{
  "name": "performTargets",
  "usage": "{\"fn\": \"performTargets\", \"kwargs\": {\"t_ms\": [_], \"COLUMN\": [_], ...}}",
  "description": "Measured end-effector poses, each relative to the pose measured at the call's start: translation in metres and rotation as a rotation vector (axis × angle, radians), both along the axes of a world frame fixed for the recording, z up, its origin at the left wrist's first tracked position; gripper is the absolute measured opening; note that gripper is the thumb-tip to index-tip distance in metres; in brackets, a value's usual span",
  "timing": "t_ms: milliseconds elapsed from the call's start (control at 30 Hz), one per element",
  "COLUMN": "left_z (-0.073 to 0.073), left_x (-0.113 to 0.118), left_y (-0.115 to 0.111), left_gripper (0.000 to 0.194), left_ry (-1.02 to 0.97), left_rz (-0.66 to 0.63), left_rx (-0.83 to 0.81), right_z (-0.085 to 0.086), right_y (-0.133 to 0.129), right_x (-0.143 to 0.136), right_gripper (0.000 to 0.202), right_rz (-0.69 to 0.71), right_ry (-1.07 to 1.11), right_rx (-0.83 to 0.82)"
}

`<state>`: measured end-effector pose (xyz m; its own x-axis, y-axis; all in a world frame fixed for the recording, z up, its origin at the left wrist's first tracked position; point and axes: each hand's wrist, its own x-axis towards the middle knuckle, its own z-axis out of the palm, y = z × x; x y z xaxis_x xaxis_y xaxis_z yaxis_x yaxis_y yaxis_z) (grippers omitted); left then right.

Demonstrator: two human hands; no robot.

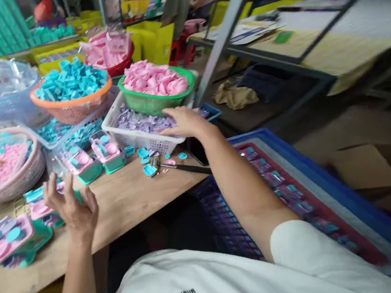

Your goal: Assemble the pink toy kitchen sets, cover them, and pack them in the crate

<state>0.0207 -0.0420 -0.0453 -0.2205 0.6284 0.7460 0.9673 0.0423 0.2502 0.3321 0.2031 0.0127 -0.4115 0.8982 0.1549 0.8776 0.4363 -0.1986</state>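
Observation:
My right hand reaches over the front right corner of a white basket of small purple pieces. Its fingers are apart, and I see nothing in them; whether the fingertips touch the pieces is unclear. A green basket heaped with pink parts rests on the white one. My left hand hovers over the table's near side, fingers spread and slightly bent, holding nothing. Behind and beside it are pink and teal toy assemblies, partly hidden by the fingers. Two more toys stand near the white basket.
Loose blue pieces and a black-handled tool lie on the wooden table. Behind are an orange basket of blue blocks and a pale pink basket. A blue crate with packed toys is right. A metal post rises beyond.

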Motion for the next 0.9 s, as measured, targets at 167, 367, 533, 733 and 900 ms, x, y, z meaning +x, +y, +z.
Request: {"fn": "performTargets", "kwargs": {"t_ms": [167,367,533,733,900], "left_z": [0.021,0.032,0.041,0.041,0.018], "left_x": [-0.089,-0.102,-0.074,-0.051,-0.059], "left_y": [-0.033,-0.019,-0.018,-0.038,-0.056], "left_gripper": [0.077,0.076,0.076,0.075,0.084], "left_ry": [-0.027,0.005,-0.064,-0.263,-0.413], "left_rz": [0.267,0.289,0.404,0.297,-0.025], "left_rx": [-0.315,-0.655,-0.693,-0.693,-0.537], "right_z": [-0.002,-0.051,-0.080,-0.063,-0.065], "right_y": [-0.061,-0.142,-0.155,-0.138,-0.137], "right_x": [-0.014,-0.095,-0.108,-0.087,-0.101], "right_gripper": [0.082,0.082,0.097,0.119,0.108], "right_rz": [0.215,0.580,0.354,0.696,0.801], "right_ry": [0.340,0.212,0.118,0.105,-0.062], "right_rx": [0.203,-0.048,-0.260,-0.328,-0.316]}}
